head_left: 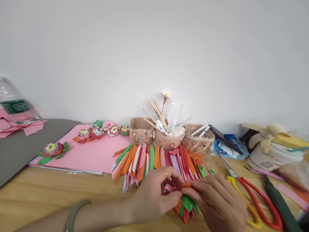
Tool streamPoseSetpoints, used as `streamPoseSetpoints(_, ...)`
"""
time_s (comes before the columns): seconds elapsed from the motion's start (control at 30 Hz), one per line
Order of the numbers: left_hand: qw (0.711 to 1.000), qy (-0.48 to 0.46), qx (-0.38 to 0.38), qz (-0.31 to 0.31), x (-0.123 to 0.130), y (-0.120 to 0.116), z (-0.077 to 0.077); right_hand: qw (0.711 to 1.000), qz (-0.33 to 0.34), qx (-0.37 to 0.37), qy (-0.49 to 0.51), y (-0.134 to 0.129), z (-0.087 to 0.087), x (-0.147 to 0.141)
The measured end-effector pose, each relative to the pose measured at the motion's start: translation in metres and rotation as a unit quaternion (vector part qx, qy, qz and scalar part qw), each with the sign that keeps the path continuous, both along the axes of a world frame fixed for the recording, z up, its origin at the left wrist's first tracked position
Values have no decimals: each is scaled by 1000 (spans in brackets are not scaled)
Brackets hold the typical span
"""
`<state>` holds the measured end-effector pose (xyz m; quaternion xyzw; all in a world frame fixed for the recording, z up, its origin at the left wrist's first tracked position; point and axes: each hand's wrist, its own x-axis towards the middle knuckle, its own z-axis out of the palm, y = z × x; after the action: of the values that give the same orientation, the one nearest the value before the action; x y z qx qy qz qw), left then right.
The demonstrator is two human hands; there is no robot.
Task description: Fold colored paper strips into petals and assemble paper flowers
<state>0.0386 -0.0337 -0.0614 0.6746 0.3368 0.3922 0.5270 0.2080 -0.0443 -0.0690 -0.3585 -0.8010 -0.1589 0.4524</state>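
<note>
Currently, the left hand (pixel 154 194) and right hand (pixel 221 202) meet, fingertips closed about an orange fold (pixel 185 184) between them, its long axis roughly nine-to-three o'clock, with strips (pixel 128 162) toward eleven o'clock.

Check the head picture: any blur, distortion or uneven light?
Head view: the left hand and right hand look slightly soft; the bottle near the left edge seems stretched, its label lettering unreadable; the wall is brightest around mid-frame, greyer toward the top corners.
</note>
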Motion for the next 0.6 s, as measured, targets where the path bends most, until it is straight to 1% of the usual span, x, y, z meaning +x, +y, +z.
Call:
streamPoseSetpoints(0.07,999,-6,-38,-8,1,2,2,1000,-5,-15,1,1,-1,0)
streamPoseSetpoints(0.13,998,-7,-65,-16,2,4,2,999,-4,-47,2,4,-3,1)
streamPoseSetpoints(0.17,997,-7,-77,-21,1,6,2,997,2,-76,4,5,-3,1)
streamPoseSetpoints(0.23,995,-9,-96,-34,1,10,0,986,26,-160,20,7,-3,1)
streamPoseSetpoints(0.27,993,-13,-108,-41,1,12,-2,976,40,-213,32,7,-2,0)
streamPoseSetpoints(0.33,990,-28,-131,-46,0,16,-6,945,69,-314,63,7,3,-1)
streamPoseSetpoints(0.43,982,-38,-181,-43,-1,20,-7,891,110,-428,99,4,11,-2)
streamPoseSetpoints(0.5,978,-38,-201,-32,-2,23,-5,863,130,-474,117,3,14,-2)
streamPoseSetpoints(0.6,976,-45,-212,-27,-3,25,-2,836,144,-508,149,3,13,0)
